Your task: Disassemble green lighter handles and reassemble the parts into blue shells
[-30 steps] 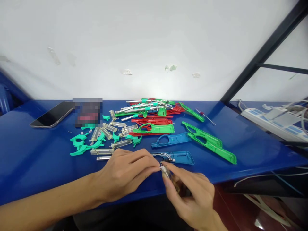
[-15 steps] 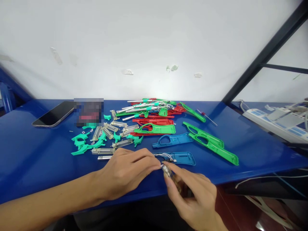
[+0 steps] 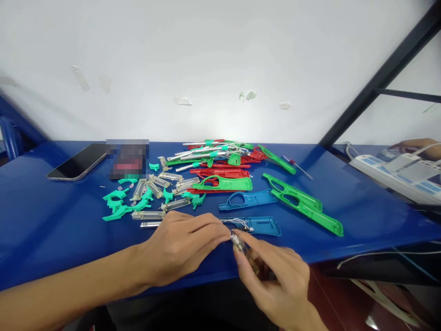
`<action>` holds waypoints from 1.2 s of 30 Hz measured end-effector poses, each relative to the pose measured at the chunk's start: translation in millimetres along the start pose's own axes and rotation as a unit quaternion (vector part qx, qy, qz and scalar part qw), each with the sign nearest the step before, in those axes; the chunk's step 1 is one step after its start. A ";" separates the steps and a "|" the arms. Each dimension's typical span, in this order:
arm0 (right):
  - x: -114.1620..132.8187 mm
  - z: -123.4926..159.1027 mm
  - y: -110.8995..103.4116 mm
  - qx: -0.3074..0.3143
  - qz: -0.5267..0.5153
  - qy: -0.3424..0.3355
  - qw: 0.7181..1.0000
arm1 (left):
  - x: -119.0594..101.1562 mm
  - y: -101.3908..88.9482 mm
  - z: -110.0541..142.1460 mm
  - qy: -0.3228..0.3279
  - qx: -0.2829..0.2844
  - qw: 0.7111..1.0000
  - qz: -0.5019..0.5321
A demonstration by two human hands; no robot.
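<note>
My right hand (image 3: 279, 280) grips a small clear lighter fuel tank (image 3: 242, 246), tilted, with its valve end toward my left fingers. My left hand (image 3: 188, 243) is closed in a pinch at that valve end; what lies between the fingertips is too small to make out. Just beyond, a blue lighter shell half (image 3: 267, 226) lies on the table with white wires (image 3: 237, 223) and a metal tube (image 3: 149, 225), partly hidden behind my left hand. Another blue shell half (image 3: 248, 200) lies behind it.
Several clear fuel tanks (image 3: 148, 215) and teal plastic clips (image 3: 115, 198) lie at left, near a phone (image 3: 79, 162). Green shell halves (image 3: 306, 211) and a screwdriver (image 3: 298, 167) are at right. Lighter parts (image 3: 213, 154) pile up by the wall. Another person's hand (image 3: 418, 148) shows far right.
My two hands stay almost still around the fuel tank's valve end. Another person's hand has come into view at the far right. The view has shifted very slightly.
</note>
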State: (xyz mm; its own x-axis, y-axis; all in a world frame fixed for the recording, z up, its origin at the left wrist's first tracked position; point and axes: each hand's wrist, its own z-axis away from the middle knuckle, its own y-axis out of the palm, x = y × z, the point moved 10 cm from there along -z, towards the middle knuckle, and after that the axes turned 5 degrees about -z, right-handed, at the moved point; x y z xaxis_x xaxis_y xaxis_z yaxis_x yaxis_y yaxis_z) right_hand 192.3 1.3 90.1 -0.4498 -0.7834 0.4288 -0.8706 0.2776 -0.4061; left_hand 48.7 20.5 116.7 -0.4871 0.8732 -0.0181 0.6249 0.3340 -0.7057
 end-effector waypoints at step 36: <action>8.8 -0.8 7.0 -0.010 0.017 -0.023 1.000 | -9.9 -1.2 -7.6 0.051 0.011 0.996 -0.071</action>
State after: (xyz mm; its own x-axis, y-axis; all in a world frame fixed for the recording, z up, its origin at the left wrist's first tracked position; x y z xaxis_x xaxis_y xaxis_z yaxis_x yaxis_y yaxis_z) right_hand 182.1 -3.2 91.7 -0.4698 -0.7979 0.3776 -0.8593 0.3154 -0.4026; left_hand 57.4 14.1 123.1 -0.5038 0.8500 0.1543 0.5397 0.4491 -0.7120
